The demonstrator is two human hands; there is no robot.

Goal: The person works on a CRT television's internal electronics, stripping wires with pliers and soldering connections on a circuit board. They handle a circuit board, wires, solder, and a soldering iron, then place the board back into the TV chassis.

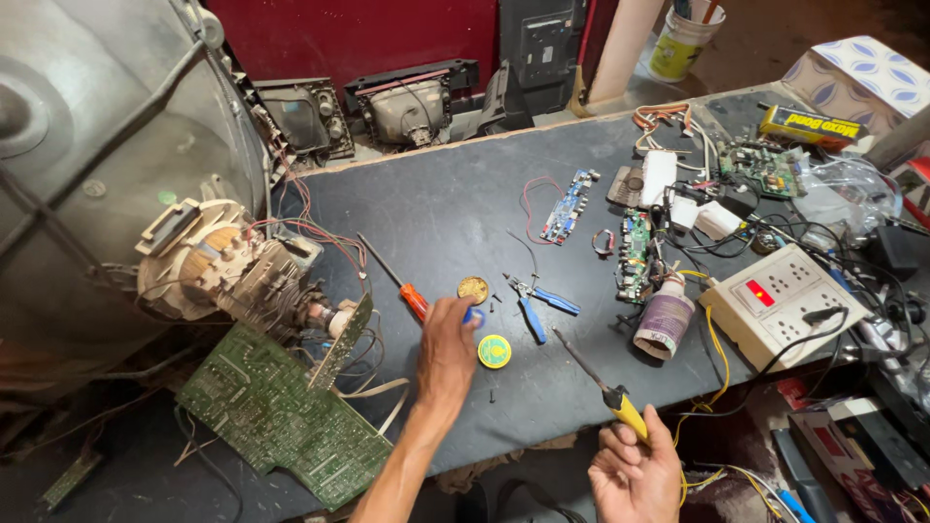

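Nearest the camera, the right hand (635,475) is clenched around the yellow plastic handle of a soldering iron (605,387), its thin dark metal shaft angled up and left so the tip stays clear of the bench. Just beyond, the left hand (448,353) reaches over the dark matte tabletop (446,208) and pinches a small blue spool (474,316), apparently solder wire, which sits between 2 round tins: a yellow-green one (494,351) close by and a brassy one (473,289) behind. Blue-handled pliers (538,302) lie to the right, an orange-handled screwdriver (392,278) to the left. A large green circuit board (276,416) tilts off the bench edge, tethered by wires to the grey glass picture tube (107,165) with its copper-wound yoke. Farther right stands a cream plastic switch box (780,300) among tangled cables
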